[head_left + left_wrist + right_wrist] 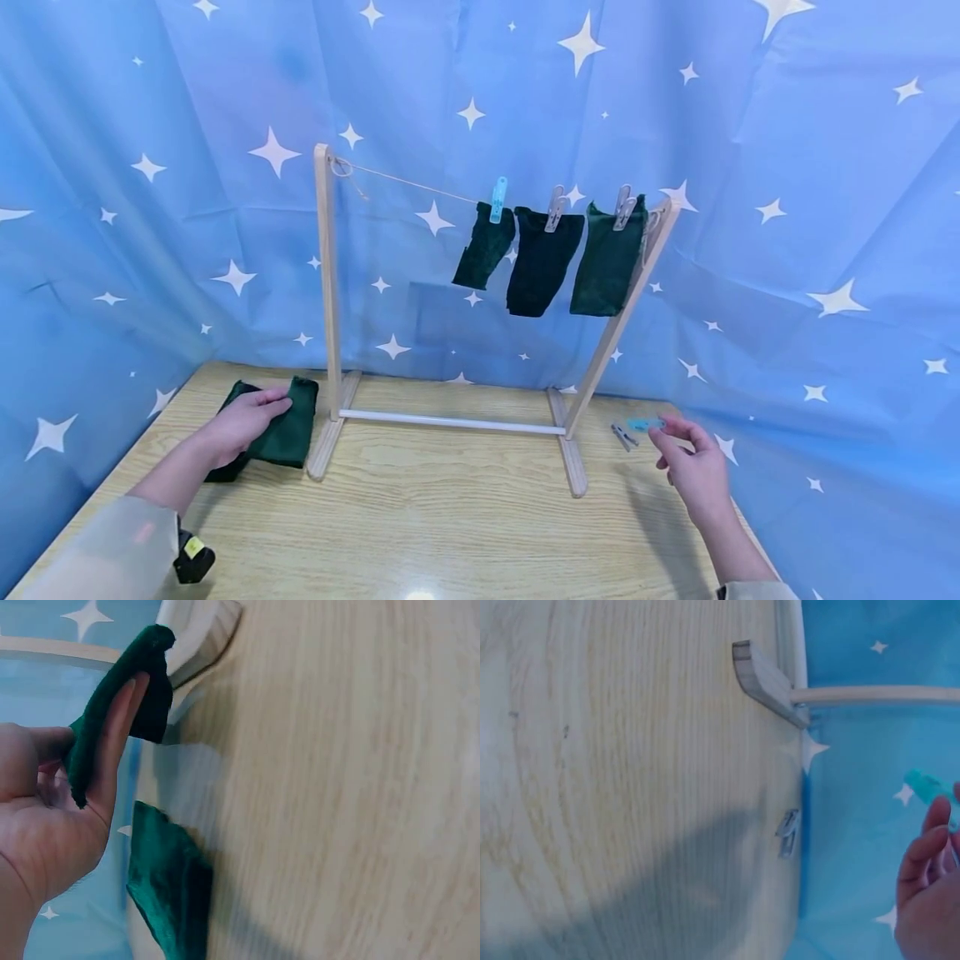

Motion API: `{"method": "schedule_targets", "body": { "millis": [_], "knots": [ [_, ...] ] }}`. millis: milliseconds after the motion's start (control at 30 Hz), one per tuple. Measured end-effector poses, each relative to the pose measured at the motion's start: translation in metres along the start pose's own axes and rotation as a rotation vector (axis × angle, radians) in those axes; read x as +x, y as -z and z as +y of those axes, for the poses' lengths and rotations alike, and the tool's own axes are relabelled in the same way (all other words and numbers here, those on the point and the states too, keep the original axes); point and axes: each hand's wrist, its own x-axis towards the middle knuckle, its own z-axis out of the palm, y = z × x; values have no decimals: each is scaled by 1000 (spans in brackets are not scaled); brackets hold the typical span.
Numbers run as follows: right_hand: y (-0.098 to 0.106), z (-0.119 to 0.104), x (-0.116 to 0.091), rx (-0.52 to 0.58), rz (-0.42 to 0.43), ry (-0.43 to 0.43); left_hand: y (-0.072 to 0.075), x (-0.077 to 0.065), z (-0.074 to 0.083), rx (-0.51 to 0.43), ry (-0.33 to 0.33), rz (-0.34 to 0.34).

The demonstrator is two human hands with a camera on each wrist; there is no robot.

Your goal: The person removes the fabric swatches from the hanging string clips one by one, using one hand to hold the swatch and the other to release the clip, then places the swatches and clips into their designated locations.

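Observation:
My left hand (243, 423) pinches a dark green cloth (294, 425) between thumb and fingers, lifted off the table in the left wrist view. Another green cloth (169, 885) lies on the table below that hand. At the right, my right hand (693, 467) pinches a light blue clothespin (643, 424) above the table; the right wrist view shows only part of the hand. A grey clothespin (787, 833) lies on the table near it. On the line hang three green cloths: the left one (484, 250) under a blue clothespin (498, 200), the others under grey clothespins (554, 208).
A wooden frame (328, 283) stands towards the back of the table (450, 508), with a string (412, 181) between its posts and a white bar (450, 422) low down. Behind it hangs a blue curtain (420, 75) with white stars.

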Motion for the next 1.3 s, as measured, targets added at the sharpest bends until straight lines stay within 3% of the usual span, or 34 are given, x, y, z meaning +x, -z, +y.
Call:
{"method": "schedule_targets", "body": {
  "millis": [200,400,733,1067,1200,1300],
  "knots": [
    [1,10,3,-84,-23,-33,-1,-3,-5,56,24,12],
    [2,27,10,-189,-107,-64,0,-5,-11,82,24,0],
    [-2,55,22,-177,-144,-142,-2,-14,-15,193,-110,49],
    [-11,67,26,-259,-163,-117,1,-21,-20,329,-190,136],
    [-14,73,26,-278,-178,-134,-2,-23,-17,300,-220,156],
    [-17,80,26,-325,-174,-123,-4,-22,-13,199,-198,164]
  ]
}}
